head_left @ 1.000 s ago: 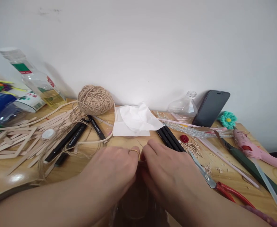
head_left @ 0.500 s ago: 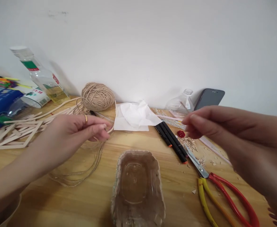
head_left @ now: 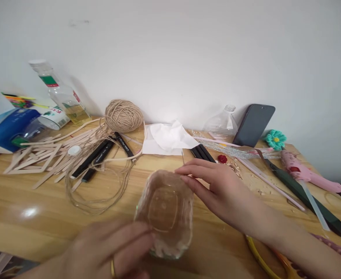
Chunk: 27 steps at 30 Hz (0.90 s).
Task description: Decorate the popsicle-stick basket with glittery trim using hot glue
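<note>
The clear plastic tub (head_left: pixel 164 211) is near the middle of the table (head_left: pixel 28 205), tilted. The blurred left hand (head_left: pixel 109 252) clasps its near side with curled fingers. The right hand (head_left: pixel 219 186) has its fingers stretched out loose, tips touching the far rim. Loose twine (head_left: pixel 100 193) and black markers (head_left: pixel 96 159) lie to the left.

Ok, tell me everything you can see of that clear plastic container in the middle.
The clear plastic container looks like a cut-off bottle bottom: see-through, rounded-oblong, with a ragged, uneven rim and a moulded oblong panel in its base. It appears empty, with its mouth tipped towards the camera, over the wooden table; whether it rests there is unclear. The left hand, blurred, grips its near left wall. Fingertips of the right hand touch its far right rim.
</note>
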Available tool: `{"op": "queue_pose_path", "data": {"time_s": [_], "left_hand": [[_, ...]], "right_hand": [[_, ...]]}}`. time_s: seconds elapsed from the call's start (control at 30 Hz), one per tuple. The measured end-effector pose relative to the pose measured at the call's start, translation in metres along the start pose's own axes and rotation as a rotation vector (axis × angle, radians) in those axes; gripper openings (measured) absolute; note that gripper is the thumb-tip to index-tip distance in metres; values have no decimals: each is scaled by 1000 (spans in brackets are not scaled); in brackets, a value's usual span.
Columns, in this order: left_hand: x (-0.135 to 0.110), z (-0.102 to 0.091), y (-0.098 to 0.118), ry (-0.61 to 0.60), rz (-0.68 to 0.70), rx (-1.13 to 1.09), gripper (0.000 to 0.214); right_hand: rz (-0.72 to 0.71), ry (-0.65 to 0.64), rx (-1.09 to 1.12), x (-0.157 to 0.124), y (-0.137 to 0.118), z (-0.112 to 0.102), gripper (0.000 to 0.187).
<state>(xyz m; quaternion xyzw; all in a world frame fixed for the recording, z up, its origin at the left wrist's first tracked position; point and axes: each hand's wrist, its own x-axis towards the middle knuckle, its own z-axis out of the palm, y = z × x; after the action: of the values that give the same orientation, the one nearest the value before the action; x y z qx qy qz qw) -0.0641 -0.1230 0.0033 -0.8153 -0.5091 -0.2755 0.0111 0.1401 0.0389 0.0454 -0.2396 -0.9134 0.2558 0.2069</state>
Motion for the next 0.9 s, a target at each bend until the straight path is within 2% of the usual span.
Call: {"op": "queue_pose_path", "data": {"time_s": [0.03,0.1,0.17,0.23,0.33,0.43,0.5,0.63,0.7,0.9], "left_hand": [[1,-2,-10,37,-13,-21,20],[5,-7,-27,44,-38,-109,18],[11,-11,-39,57,-189,-172,20],[18,-14,-43,57,-320,-215,22],[31,-15,-43,24,-478,-302,21],[43,-14,-45,-21,-651,-443,25],[50,-15,-47,-61,-712,-473,27],[66,-19,-48,-262,-682,-262,21],[75,-21,-44,-346,-662,-127,20],[92,-22,-35,-467,-558,226,20]], "right_hand": [[33,-3,-27,-3,-2,-2,19],[92,-7,-91,-7,-6,-7,34],[116,-2,-126,-10,-10,-13,44],[124,42,-119,-11,-10,-15,37],[161,69,-71,-7,-7,-14,16],[202,56,-48,2,-7,-8,13],[210,27,-62,9,-11,-3,12],[180,-127,-270,28,-24,9,18],[158,-183,-384,37,-29,14,15],[122,-236,-517,49,-30,23,5]]}}
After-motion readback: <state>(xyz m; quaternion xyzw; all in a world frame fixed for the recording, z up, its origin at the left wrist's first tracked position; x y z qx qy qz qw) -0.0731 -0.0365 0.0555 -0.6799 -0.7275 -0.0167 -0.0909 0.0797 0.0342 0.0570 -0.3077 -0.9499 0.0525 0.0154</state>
